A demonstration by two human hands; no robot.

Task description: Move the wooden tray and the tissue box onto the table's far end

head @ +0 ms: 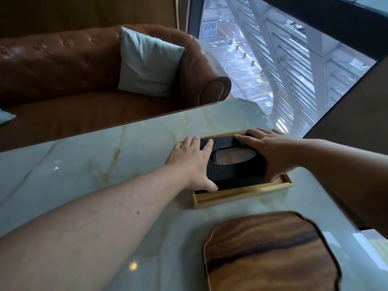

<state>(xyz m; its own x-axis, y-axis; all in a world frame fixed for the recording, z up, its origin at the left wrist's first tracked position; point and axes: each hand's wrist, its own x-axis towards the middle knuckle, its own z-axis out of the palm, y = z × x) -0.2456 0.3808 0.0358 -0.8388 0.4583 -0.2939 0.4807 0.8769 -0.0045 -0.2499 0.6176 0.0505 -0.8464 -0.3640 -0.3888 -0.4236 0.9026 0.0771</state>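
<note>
1. The tissue box (231,164) is the black one with the key-pattern trim and the oval slot on top. It looks rigid, probably light if it's mostly tissues, though I can't tell how full it is. It sits inside a shallow gold-edged tray (241,194), and I can't tell if the two are joined, so I'd guess the box could lift out on its own.
2. Best hold, I reckon, is on the two short ends, squeezing inward. The top has that slot, so pressing there seems a bad idea.
3. The left hand (193,162) is wrapped over the box's left end, fingers across the top edge and thumb down on the near side. The right hand (273,152) is clamped on the right end the same way. So both are grasping the box.
4. The box is already near the far end of the marble worktop (94,160), close to the window.
5. The wooden tray (270,253), dark grained and scalloped, lies nearer me, untouched, just apart from the box. It looks stiff and heavier; I'd grab it by the rim.
</note>
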